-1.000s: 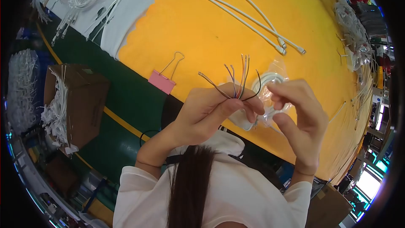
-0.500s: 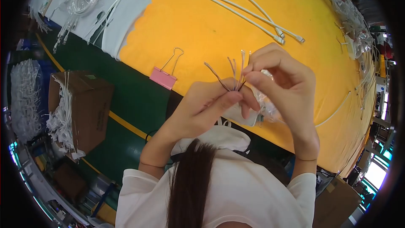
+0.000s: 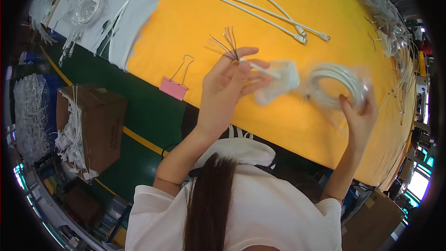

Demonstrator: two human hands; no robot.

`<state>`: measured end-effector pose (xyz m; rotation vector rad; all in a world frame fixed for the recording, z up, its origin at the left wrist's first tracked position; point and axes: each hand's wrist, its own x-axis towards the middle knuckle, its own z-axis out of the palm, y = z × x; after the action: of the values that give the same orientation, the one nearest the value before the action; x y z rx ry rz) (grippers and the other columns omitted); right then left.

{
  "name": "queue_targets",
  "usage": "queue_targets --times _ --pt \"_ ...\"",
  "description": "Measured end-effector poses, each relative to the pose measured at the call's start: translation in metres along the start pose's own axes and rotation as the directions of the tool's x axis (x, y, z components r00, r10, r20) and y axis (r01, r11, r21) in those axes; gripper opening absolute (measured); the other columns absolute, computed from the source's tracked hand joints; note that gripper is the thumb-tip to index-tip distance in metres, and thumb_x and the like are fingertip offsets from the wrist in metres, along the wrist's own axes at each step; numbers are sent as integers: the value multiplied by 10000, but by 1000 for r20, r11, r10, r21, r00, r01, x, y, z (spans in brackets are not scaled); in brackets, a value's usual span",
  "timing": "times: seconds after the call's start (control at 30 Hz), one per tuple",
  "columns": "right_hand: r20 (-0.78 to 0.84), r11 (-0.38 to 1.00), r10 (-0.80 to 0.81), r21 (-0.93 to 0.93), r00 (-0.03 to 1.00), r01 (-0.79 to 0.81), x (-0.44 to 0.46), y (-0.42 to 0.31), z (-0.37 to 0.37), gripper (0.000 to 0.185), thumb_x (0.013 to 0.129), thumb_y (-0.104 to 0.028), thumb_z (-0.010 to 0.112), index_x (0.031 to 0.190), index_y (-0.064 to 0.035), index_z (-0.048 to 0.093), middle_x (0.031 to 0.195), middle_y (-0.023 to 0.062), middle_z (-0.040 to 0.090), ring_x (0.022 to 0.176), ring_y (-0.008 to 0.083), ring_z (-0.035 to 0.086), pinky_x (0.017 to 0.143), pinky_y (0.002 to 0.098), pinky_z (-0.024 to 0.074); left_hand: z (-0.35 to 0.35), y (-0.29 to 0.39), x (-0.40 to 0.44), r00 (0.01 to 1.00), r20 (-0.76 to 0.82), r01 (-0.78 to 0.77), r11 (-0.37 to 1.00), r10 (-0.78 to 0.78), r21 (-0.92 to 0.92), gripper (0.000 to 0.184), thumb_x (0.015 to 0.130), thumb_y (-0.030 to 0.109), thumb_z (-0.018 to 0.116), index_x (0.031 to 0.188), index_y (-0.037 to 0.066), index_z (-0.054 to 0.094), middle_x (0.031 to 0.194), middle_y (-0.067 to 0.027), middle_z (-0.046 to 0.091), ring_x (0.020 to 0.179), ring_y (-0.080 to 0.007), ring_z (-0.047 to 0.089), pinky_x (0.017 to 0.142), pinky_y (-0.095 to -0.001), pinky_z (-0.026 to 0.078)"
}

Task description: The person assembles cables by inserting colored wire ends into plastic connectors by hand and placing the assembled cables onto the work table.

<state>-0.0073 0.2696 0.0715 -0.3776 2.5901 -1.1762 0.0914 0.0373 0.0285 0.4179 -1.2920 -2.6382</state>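
Observation:
My left hand (image 3: 223, 86) pinches the end of a white cable between thumb and fingers. Thin stripped wires (image 3: 232, 46) fan upward from that end, above the fingertips. Off to the right, my right hand (image 3: 360, 118) grips a coil of white cable (image 3: 325, 72) wrapped in clear plastic, with the thumb at the coil's lower edge. Between the two hands hangs a pale, whitish piece (image 3: 285, 79), too blurred to name. A pink binder clip (image 3: 173, 88) lies on the yellow cloth left of my left hand.
Several white cables with plugs (image 3: 299, 38) stretch across the yellow tablecloth (image 3: 204, 23). Another coiled cable (image 3: 89, 9) rests on the grey cloth. Bagged cables (image 3: 388, 18) line the far right edge. On the green floor stands a cardboard box (image 3: 104, 125) filled with white cables.
My right hand has left the wires and moved right, now holding the bagged coil up. My left hand has risen and shifted left with the cable end.

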Motion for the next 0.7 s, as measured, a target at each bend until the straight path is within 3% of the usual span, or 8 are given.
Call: queue_targets --times 0.03,0.07,0.2,0.27,0.4,0.47,0.57,0.7 --pt "-166 950 -295 -158 941 270 -8 -1 -4 412 608 -91 680 963 7 497 948 98 472 840 186 457 706 269 370 8 -7 6 994 -75 -85 996 85 -6 324 906 209 400 1107 -46 399 991 -206 541 869 -238 588 770 -308 493" --pt "-268 803 -579 -354 770 481 -16 -2 -7 394 582 -80 691 916 -1 497 961 122 493 836 208 469 694 272 376 11 -12 12 996 -66 -69 992 63 -107 311 903 182 407 1113 -46 383 1043 -218 519 915 -243 571 848 -325 456" --pt "78 663 -546 -569 834 487 -57 4 7 376 563 -85 696 882 -19 508 1004 112 484 875 225 467 721 294 379 19 -27 25 996 -58 -69 987 61 -146 271 902 162 402 1083 -40 414 1051 -210 518 911 -251 572 841 -330 464" --pt "319 800 -238 -472 917 372 -64 8 18 352 608 -78 681 910 -23 509 1000 130 480 937 275 463 780 345 383 16 -29 24 992 -6 -126 989 126 -76 235 898 131 399 1048 -44 445 1041 -201 530 893 -250 580 832 -321 464" --pt "291 904 -200 -314 936 291 -55 -16 10 424 587 -102 710 950 -17 507 1005 118 489 944 276 478 786 348 395 5 -20 19 992 -2 -129 991 129 26 190 879 73 420 1018 -48 467 1013 -185 546 893 -240 581 819 -306 466" --pt "111 925 -329 -162 938 344 -39 -36 20 432 620 -84 698 996 -13 500 1002 113 501 933 274 493 798 333 403 -1 -13 19 978 40 -209 942 206 263 190 831 -10 478 1016 -54 476 982 -171 560 886 -222 585 805 -292 465" --pt "20 865 -487 -127 873 485 -4 -62 41 391 668 -35 657 1022 -8 494 1004 124 505 926 250 503 801 308 408 -4 -6 18 938 76 -338 845 339 414 258 769 -46 569 1016 -37 495 940 -121 574 859 -174 585 786 -258 464" --pt "43 861 -486 -149 873 486 25 -75 68 352 701 -1 623 1027 -5 490 975 115 525 899 221 517 784 284 414 -2 4 20 896 113 -430 775 429 464 246 734 -59 603 969 -43 534 905 -116 588 835 -164 588 756 -250 470"
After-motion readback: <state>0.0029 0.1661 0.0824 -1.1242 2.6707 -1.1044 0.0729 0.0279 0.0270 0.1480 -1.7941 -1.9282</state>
